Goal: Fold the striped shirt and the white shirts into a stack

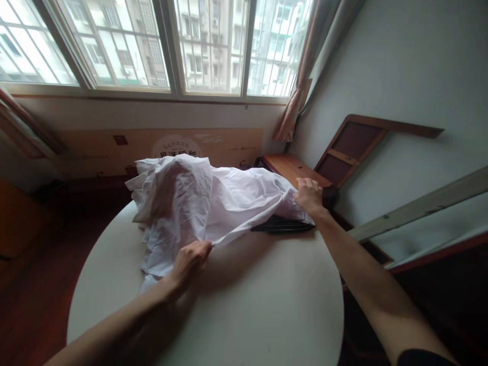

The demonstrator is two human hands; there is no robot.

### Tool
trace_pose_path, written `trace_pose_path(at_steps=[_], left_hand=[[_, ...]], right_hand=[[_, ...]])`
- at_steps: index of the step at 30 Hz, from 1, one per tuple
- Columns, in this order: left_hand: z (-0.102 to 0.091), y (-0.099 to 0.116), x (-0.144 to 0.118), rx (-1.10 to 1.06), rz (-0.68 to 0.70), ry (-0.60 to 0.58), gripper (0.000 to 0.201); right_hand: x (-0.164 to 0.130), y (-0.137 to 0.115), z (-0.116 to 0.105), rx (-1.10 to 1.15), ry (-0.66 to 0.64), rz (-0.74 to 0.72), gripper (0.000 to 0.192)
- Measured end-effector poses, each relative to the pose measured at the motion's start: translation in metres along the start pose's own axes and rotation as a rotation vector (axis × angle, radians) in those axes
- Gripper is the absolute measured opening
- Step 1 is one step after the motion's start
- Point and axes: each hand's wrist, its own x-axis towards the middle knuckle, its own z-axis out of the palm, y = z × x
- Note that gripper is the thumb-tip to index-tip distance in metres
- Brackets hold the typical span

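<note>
A large, crumpled white cloth [244, 190], perhaps a garment, spreads over the far half of a round white table [267, 305]. My left hand [192, 259] is closed on its near edge, slightly raised, with the fabric stretched from there toward the right. At the cloth's right end, my right hand [309, 194] has its fingers curled on the fabric. Under that end shows a dark, striped flat item [284, 224], mostly covered by the cloth. On the left the cloth lies in bunched, layered folds.
Behind the table stand a long printed cardboard panel [133, 145] and a wall with barred windows [213, 46]. A wooden cabinet [293, 170] is at the back right. A brown wooden frame [351, 142] leans against the right wall. Curtains [293, 112] hang beside the window.
</note>
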Motion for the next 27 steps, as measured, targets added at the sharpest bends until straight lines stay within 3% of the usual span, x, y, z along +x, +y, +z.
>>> trace_pose_path(at_steps=[3, 6, 8, 11, 14, 16, 21, 24, 27], left_hand=[[-0.028, -0.006, 0.016, -0.446, -0.224, 0.159, 0.019], [-0.058, 0.006, 0.027, -0.823, -0.264, 0.19, 0.025], [-0.074, 0.019, 0.028, -0.955, -0.217, 0.099, 0.03], [-0.093, 0.035, 0.018, -0.989, -0.131, -0.074, 0.031], [-0.109, 0.033, 0.001, -0.863, -0.011, -0.208, 0.029], [-0.121, 0.02, -0.011, -0.732, 0.045, -0.255, 0.027], [-0.147, -0.029, -0.037, -0.438, -0.035, -0.249, 0.024], [-0.155, -0.054, -0.044, -0.407, -0.139, -0.09, 0.026], [-0.163, -0.067, -0.042, -0.449, -0.318, 0.283, 0.03]], right_hand=[[-0.054, -0.041, 0.003, 0.146, -0.059, -0.33, 0.057], [-0.111, -0.098, 0.008, 0.296, -0.161, -0.655, 0.079], [-0.127, -0.131, 0.016, 0.302, -0.081, -0.603, 0.079], [-0.115, -0.153, 0.031, 0.272, 0.119, -0.339, 0.062], [-0.087, -0.14, 0.038, 0.275, 0.145, -0.252, 0.033], [-0.076, -0.116, 0.034, 0.273, 0.123, -0.255, 0.027], [-0.086, -0.043, -0.002, 0.19, 0.194, -0.267, 0.023], [-0.098, -0.008, -0.027, 0.072, 0.202, -0.249, 0.026], [-0.102, 0.017, -0.043, 0.001, 0.236, -0.145, 0.024]])
